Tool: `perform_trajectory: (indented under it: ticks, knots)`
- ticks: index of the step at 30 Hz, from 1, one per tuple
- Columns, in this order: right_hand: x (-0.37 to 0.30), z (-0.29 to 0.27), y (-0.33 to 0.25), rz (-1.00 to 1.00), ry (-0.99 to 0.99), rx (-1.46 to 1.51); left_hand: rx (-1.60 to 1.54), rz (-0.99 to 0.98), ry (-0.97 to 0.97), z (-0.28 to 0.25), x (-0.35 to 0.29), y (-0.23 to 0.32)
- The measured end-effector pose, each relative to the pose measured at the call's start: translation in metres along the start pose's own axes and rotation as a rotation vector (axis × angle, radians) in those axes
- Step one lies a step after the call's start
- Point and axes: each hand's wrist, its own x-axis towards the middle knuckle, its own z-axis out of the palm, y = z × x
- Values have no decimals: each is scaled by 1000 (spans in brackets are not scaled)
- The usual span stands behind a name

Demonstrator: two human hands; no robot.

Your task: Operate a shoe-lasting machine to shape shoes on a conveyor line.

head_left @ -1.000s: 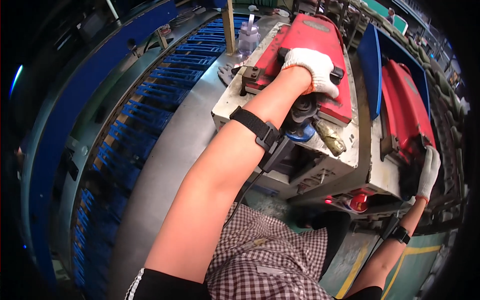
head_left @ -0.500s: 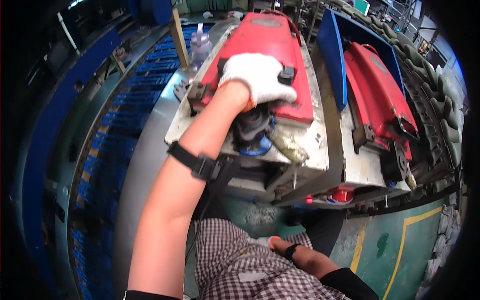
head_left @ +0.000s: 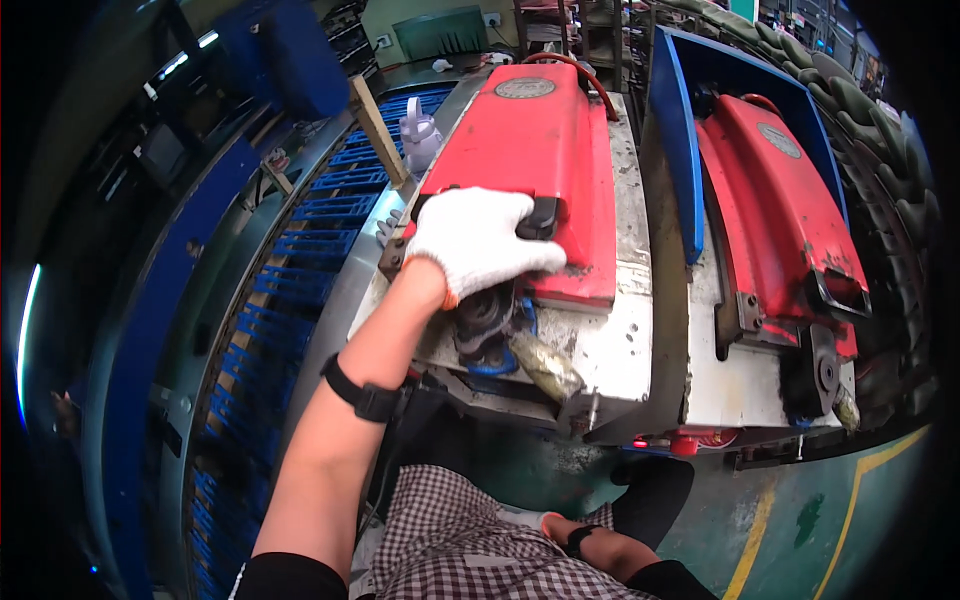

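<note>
A person in white gloves reaches out with the left hand (head_left: 480,240), palm down, onto the black handle (head_left: 543,218) of a red machine cover (head_left: 570,150) at the centre of the frame. The fingers are closed over the bar, leaving its right end in sight, while the thumb points right, below the bar, against the red surface. The left forearm (head_left: 335,455) slants up from the lower left, nearly straight at the wrist, a black strap (head_left: 365,395) around it. The right hand (head_left: 522,518) lies low in the frame over the checked apron (head_left: 440,530), its arm bent inward from the lower right; its fingers are too hidden to tell whether they grip anything. The cover lies on a scuffed white base (head_left: 625,350), with a pale purple bottle (head_left: 420,145) behind it at upper left. At right, a second red cover (head_left: 780,190) lies beside a blue panel (head_left: 680,150), away from both hands.
</note>
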Motion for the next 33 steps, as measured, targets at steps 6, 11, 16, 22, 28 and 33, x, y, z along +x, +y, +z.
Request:
perform_trajectory:
  ticks: [6,11,16,22,28,33]
  knots:
    - [-47,-25,-122,-202,411,-508,-12,170,41,-2,0,-20]
    - [-209,-13,-294,-1176,1052,-619,-8,224,-45,-14,-2,-31]
    - [-260,-36,-379,-1299,1590,-716,5,205,-36,-15,-10,-28]
    - [-245,-23,-419,-763,587,-34,-69,287,-74,-14,-5,-35]
    - [-165,7,-430,-962,853,-483,-141,398,-174,-20,14,-33]
    - [-230,7,-438,-697,624,-489,-166,396,-223,-61,18,-47]
